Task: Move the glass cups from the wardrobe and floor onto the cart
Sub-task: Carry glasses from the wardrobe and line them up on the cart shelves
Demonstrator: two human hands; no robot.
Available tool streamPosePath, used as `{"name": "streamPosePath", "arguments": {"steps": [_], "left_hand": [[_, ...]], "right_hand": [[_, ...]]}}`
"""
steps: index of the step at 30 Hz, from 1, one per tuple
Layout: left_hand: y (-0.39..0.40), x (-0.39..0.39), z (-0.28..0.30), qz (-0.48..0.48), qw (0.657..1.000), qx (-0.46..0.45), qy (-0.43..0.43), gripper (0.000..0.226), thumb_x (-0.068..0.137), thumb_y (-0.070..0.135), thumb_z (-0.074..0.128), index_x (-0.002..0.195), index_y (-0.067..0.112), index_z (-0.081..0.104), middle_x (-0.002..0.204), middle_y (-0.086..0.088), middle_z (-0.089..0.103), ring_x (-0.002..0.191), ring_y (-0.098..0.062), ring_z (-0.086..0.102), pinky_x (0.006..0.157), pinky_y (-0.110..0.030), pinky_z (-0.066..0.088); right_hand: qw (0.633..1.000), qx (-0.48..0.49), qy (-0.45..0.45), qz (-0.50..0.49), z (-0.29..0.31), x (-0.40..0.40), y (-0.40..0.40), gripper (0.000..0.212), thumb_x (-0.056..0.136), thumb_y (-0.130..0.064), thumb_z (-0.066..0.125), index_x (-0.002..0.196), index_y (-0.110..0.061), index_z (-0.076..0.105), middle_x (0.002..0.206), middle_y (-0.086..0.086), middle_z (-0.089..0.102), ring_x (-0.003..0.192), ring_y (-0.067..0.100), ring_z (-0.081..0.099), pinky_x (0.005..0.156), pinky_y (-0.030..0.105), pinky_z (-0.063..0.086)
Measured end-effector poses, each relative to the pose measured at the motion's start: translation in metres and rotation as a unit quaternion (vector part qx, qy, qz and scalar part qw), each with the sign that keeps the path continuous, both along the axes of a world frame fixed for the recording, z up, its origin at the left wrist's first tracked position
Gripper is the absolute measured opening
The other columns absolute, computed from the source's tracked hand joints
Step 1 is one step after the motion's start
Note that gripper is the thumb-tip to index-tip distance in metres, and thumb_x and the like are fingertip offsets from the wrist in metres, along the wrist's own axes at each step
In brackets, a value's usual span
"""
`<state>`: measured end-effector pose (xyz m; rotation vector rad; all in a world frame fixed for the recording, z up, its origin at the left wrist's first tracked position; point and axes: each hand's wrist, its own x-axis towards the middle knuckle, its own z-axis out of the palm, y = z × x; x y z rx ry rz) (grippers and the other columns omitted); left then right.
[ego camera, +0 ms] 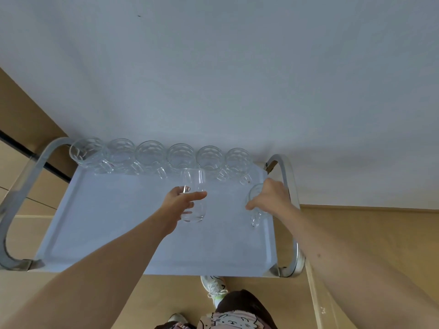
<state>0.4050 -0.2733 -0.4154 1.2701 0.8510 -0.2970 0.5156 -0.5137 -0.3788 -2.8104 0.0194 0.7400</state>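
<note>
Cart (114,233): white tray top, standing against a pale wall (213,67), with curved metal handles at its left (21,198) and right (288,176) ends.

Far edge of the tray: six glass mugs (152,154) stand upright in a row along the wall, close beside one another, their handles turned toward the near side.

Left hand (177,203): reaches over the middle of the tray and holds a tall plain glass (193,195) from its left side, thumb across the front and fingers curled behind. The glass is upright; whether its base touches the tray cannot be told.

Right hand (270,198): over the right end of the tray, just beside the right handle, fingers bent down over the rim of a further glass mug (255,210) and gripping it. That mug's handle points toward the near side.

Floor (368,245): light wood. A white shoe (213,287) shows below the near edge of the cart.
</note>
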Motion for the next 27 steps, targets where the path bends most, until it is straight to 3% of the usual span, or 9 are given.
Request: {"name": "streamPosePath", "arguments": {"steps": [6,14,20,23,27], "left_hand": [[0.001,0.0,0.002,0.009,1.0,0.011,0.007,0.101,0.032,0.048,0.096,0.121,0.019,0.059,0.116,-0.008,0.068,0.107,-0.024,0.067,0.093,-0.047,0.056],[0.003,-0.002,0.001,0.014,0.999,0.026,0.012,0.099,0.033,0.049,0.094,0.121,0.019,0.058,0.118,-0.009,0.068,0.108,-0.024,0.066,0.093,-0.048,0.056],[0.003,0.0,0.0,0.033,0.999,0.026,0.017,0.089,0.042,0.043,0.093,0.121,0.019,0.058,0.118,-0.009,0.067,0.108,-0.024,0.066,0.08,-0.04,0.054],[0.003,0.0,-0.001,0.032,0.999,0.031,0.016,0.086,0.046,0.041,0.093,0.122,0.019,0.057,0.119,-0.009,0.066,0.108,-0.024,0.066,0.09,-0.044,0.056],[0.002,-0.002,-0.003,0.037,0.999,0.029,0.015,0.095,0.039,0.043,0.093,0.122,0.018,0.057,0.12,-0.01,0.065,0.11,-0.025,0.065,0.097,-0.048,0.055]], "right_hand": [[0.999,-0.035,-0.012,0.029,0.006,0.025,0.003,0.074,0.055,-0.039,0.095,0.111,-0.009,0.058,0.114,0.012,0.058,0.1,0.031,0.061,0.073,0.035,0.053],[0.986,-0.121,-0.05,0.104,-0.005,0.046,0.015,0.071,0.065,-0.025,0.089,0.124,-0.003,0.055,0.121,0.017,0.048,0.108,0.032,0.057,0.081,0.035,0.053],[0.986,-0.094,-0.024,0.132,-0.003,0.07,0.014,0.078,0.059,-0.028,0.094,0.123,-0.007,0.053,0.116,0.013,0.05,0.106,0.031,0.056,0.077,0.038,0.056],[0.983,-0.089,-0.02,0.162,-0.003,0.082,0.011,0.079,0.058,-0.03,0.094,0.121,-0.008,0.052,0.108,0.01,0.046,0.101,0.029,0.055,0.07,0.036,0.052],[0.976,-0.093,-0.024,0.193,-0.005,0.096,0.012,0.077,0.059,-0.033,0.094,0.12,-0.01,0.052,0.111,0.01,0.048,0.104,0.03,0.053,0.073,0.033,0.044]]}}
